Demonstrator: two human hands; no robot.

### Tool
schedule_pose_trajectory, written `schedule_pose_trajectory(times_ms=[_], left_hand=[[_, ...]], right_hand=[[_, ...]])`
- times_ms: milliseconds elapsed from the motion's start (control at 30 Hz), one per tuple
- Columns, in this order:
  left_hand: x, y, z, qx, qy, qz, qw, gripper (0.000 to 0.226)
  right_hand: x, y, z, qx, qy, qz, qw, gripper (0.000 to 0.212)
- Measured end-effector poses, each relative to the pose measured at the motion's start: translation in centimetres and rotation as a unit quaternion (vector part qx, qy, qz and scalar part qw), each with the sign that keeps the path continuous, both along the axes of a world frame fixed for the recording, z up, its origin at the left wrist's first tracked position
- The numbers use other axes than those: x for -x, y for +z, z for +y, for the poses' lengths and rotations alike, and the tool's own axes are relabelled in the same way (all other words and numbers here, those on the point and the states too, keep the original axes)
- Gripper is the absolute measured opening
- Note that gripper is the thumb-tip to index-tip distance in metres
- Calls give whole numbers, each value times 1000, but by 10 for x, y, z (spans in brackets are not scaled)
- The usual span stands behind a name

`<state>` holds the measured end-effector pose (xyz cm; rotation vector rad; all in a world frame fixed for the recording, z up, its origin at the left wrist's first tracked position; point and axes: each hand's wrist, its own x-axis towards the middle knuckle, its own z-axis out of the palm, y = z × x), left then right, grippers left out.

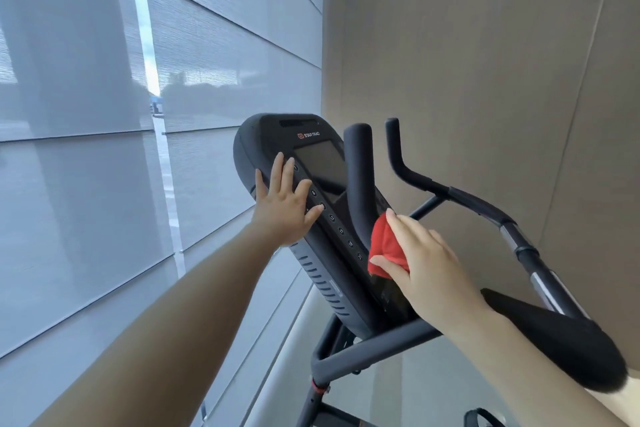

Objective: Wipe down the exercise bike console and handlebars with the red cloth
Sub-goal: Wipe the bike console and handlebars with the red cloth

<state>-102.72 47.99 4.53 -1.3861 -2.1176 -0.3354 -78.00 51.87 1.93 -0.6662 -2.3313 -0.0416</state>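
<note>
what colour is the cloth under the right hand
Red; the cloth shows best in the head view, held by the right hand.

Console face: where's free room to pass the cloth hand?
Free: the screen, between the left hand and the inner handlebar horn; the logo strip above it; the buttons between left hand and red cloth. Crowded: lower console, under the right hand and cloth.

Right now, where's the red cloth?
Head view, right of centre: the right hand holds the red cloth against the lower console, beside the nearer upright handlebar.
</note>
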Motion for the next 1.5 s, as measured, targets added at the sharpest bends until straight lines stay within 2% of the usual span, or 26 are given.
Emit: schedule_pose_trajectory(times_ms=[100, 167, 300, 433, 600, 733, 800, 933, 1167, 1300, 1367, 1433, 1500], left_hand=[[3, -2, 0, -11, -18, 19, 1000, 56], [6, -3, 0, -21, -28, 46, 998, 57], [11, -5, 0, -20, -49, 89, 995, 60], [13, -5, -1, -20, -59, 100, 993, 61], [17, -6, -2, -18, -76, 107, 991, 62], [19, -8, 1, -25, -80, 119, 989, 59], [19, -8, 1, -29, -85, 117, 989, 59], [18, -7, 1, -27, -84, 114, 990, 59], [16, -6, -1, -21, -83, 114, 990, 58], [16, -4, -4, -10, -85, 114, 990, 57], [16, -4, -7, 11, -81, 114, 990, 57], [14, -7, -13, 38, -87, 110, 989, 57], [10, -12, -22, 36, -114, 82, 989, 56]], right_hand=[[13, 6, -11, -8, -9, 83, 996, 72], [30, 8, -20, -28, -32, 105, 994, 77], [55, -11, -30, -112, -184, 22, 976, 85], [51, -19, -24, -148, -217, 19, 965, 85], [30, -25, -22, -147, -202, -9, 968, 89], [17, -16, -20, -121, -135, 10, 983, 85], [25, -11, -20, -97, -138, 27, 985, 89], [35, -13, -22, -98, -152, 107, 978, 72], [-2, -26, -20, -124, -138, 86, 979, 64], [-15, -16, -18, -114, -118, 147, 975, 58], [-12, -15, -18, -93, -106, 100, 985, 63], [-15, -22, -19, -109, -102, 21, 989, 70], [-30, -24, -13, -110, -79, -18, 991, 72]])
